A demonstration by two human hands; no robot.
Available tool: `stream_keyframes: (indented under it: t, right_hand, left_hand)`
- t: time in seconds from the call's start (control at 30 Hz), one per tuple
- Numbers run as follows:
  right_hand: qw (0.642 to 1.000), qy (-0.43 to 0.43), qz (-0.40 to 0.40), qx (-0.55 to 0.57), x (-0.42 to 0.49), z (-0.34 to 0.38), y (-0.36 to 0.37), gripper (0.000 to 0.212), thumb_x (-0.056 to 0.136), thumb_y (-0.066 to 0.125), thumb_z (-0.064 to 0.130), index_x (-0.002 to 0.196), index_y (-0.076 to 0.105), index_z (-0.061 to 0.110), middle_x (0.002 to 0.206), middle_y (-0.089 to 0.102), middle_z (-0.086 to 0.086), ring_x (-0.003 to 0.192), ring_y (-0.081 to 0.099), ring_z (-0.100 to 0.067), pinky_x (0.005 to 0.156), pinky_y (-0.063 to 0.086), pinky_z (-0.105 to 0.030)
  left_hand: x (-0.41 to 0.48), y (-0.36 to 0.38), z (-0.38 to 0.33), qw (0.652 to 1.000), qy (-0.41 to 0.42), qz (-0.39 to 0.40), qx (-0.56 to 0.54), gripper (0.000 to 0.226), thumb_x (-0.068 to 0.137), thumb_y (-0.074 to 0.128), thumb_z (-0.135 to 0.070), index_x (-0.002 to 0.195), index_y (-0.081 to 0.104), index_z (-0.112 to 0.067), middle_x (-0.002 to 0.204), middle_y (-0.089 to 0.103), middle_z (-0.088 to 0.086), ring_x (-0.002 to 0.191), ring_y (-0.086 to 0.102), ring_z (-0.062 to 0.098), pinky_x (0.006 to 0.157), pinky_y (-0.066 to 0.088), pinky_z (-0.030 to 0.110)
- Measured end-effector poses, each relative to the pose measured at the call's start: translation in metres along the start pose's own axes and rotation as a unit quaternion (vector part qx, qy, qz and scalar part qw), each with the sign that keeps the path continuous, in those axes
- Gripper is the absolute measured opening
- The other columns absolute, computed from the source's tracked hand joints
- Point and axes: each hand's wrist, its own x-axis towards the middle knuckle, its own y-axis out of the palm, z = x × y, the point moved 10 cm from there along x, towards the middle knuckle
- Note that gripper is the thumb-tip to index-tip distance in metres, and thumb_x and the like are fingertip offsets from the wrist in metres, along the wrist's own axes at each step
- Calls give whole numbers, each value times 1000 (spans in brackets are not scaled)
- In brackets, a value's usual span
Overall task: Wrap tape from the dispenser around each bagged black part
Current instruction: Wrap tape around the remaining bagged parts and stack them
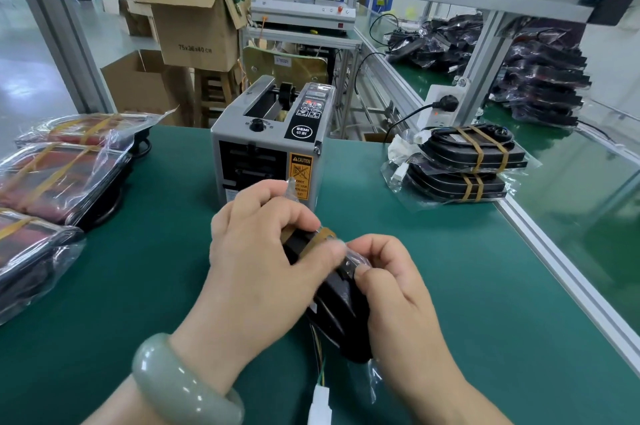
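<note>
A bagged black part (337, 306) is held over the green table (433, 268) in front of the grey tape dispenser (266, 147). My left hand (263, 251) grips its upper end, fingers curled over a strip of amber tape (317, 241) that runs across the part. My right hand (398, 289) grips the part's right side, thumb pressing the clear bag. Thin wires with a white connector (320, 404) hang from the bag's lower end.
Taped bagged parts lie stacked at the left (59, 175) and two more at the right (474, 161). A pile of untaped bagged parts (540, 78) sits beyond the aluminium frame post (481, 53). A power strip (440, 105) stands behind the dispenser. Cardboard boxes (194, 22) stand at the back.
</note>
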Motion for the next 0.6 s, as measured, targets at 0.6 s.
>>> stream_keyframes:
  t: [0.6]
  right_hand:
    - [999,-12,21,43,0,-3,0,21,71,48,26,84,64,28,78,66,0,71,56,-16,67,46,-36]
  left_hand:
    - [6,3,-54,955,236,132,118,20,75,63,-44,91,73,-39,115,59,-18,113,43,5,97,29,13]
